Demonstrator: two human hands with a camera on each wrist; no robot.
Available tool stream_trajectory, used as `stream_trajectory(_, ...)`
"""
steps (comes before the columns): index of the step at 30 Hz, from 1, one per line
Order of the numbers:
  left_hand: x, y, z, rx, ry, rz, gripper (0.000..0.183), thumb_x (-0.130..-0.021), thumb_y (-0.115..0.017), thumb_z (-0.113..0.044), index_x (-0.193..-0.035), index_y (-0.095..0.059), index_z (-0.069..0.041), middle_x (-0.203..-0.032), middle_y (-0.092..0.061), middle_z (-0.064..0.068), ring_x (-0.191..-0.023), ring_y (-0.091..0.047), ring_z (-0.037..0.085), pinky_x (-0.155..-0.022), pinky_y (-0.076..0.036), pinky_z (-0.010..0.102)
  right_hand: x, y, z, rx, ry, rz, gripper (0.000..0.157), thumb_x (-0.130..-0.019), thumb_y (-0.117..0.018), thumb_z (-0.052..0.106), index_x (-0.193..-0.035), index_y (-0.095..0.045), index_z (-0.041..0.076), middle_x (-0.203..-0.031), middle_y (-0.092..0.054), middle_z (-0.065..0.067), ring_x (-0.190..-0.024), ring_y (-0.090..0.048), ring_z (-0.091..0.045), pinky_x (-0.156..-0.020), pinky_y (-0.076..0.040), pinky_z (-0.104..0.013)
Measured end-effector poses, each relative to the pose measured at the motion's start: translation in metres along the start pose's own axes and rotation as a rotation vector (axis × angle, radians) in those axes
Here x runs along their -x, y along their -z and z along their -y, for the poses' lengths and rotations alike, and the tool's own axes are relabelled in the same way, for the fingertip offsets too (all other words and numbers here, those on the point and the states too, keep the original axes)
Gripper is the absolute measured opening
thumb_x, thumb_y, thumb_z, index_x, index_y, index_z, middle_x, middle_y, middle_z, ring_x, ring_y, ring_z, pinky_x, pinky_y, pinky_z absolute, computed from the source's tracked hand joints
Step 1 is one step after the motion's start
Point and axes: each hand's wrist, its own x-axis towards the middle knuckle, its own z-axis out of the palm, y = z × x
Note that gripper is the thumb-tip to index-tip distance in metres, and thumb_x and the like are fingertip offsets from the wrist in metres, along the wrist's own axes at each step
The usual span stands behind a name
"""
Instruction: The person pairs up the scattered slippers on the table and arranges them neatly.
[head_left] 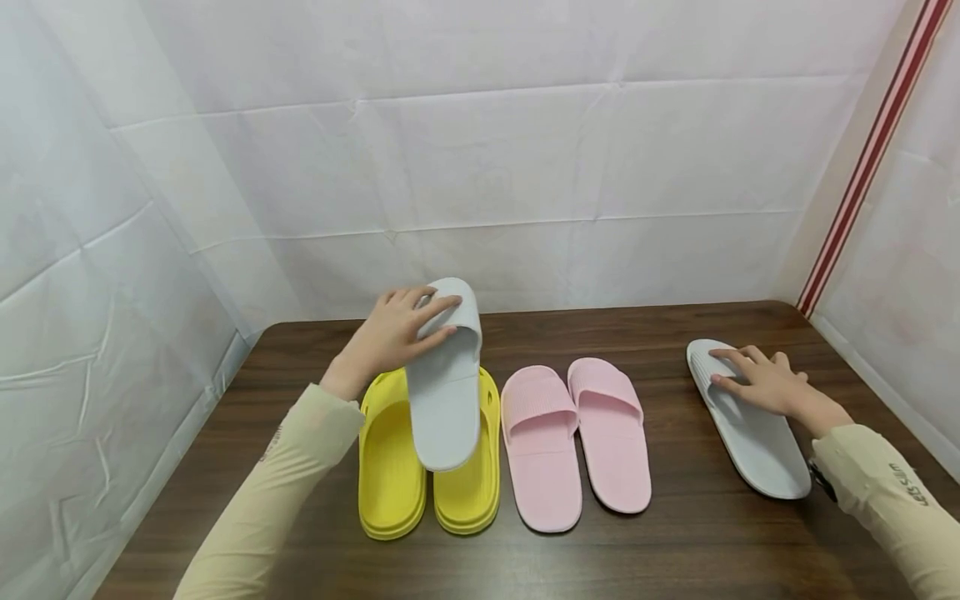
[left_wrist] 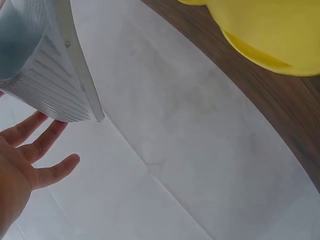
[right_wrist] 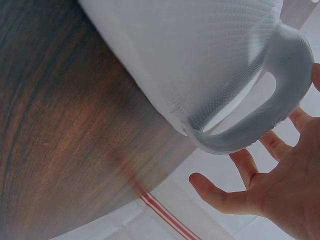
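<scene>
My left hand [head_left: 393,327] holds a light grey slipper [head_left: 444,417] by its strap end, thumb and fingers spread over it. That slipper is raised and partly covers a pair of yellow slippers [head_left: 392,475] behind it. In the left wrist view its ribbed strap [left_wrist: 55,85] meets the fingertips, and the little finger stands away. At the table's right side my right hand [head_left: 772,383] grips the strap of a second light grey slipper [head_left: 765,450]. Its fingers lie along the strap [right_wrist: 260,120] in the right wrist view. Whether this slipper touches the table cannot be told.
A pair of pink slippers [head_left: 542,475] lies between the yellow pair and the right-hand slipper. Everything is on or over a dark wooden table [head_left: 600,558] with rounded back corners. White sheeting [head_left: 487,167] hangs behind and at the sides, with a red-striped band [head_left: 873,158] at the right.
</scene>
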Motion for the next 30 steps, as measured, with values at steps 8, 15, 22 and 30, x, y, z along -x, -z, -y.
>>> stream_trajectory(8,-0.019,-0.009,-0.023,0.031,-0.076,0.007,0.040,-0.086,-0.056,-0.035,-0.123,-0.052,-0.022,-0.112,-0.058,0.016,-0.103,-0.055,0.030,-0.089,-0.039,0.052,-0.001,-0.001,0.001,-0.006,-0.002,-0.006,0.067,-0.088,-0.036,0.058,-0.137,-0.027,0.014,-0.131,-0.028,-0.026,-0.103,-0.027,-0.055,-0.067,-0.022,-0.077)
stream_trajectory(15,-0.033,-0.015,-0.038,0.069,-0.081,0.035,0.040,-0.087,-0.054,-0.037,-0.124,-0.051,-0.022,-0.110,-0.059,0.013,-0.101,-0.056,0.026,-0.090,-0.038,0.050,-0.002,-0.002,0.001,-0.009,-0.001,-0.010,0.067,-0.088,-0.036,0.058,-0.137,-0.027,0.014,-0.131,-0.028,-0.026,-0.103,-0.026,-0.054,-0.068,-0.021,-0.077)
stream_trajectory(22,-0.053,-0.021,-0.058,0.110,-0.089,0.094,0.040,-0.089,-0.051,-0.040,-0.124,-0.049,-0.021,-0.109,-0.059,0.010,-0.098,-0.057,0.022,-0.090,-0.040,0.047,-0.004,-0.003,-0.002,-0.012,-0.001,-0.007,0.066,-0.087,-0.037,0.058,-0.136,-0.029,0.015,-0.131,-0.028,-0.026,-0.104,-0.026,-0.055,-0.068,-0.022,-0.077)
stream_trajectory(30,-0.078,-0.031,-0.085,0.138,-0.134,0.154,0.041,-0.089,-0.050,-0.041,-0.125,-0.047,-0.021,-0.109,-0.058,0.010,-0.092,-0.058,0.020,-0.087,-0.043,0.043,-0.005,0.000,-0.001,-0.021,-0.013,-0.002,0.065,-0.087,-0.038,0.059,-0.133,-0.033,0.014,-0.132,-0.029,-0.025,-0.103,-0.027,-0.055,-0.066,-0.024,-0.075)
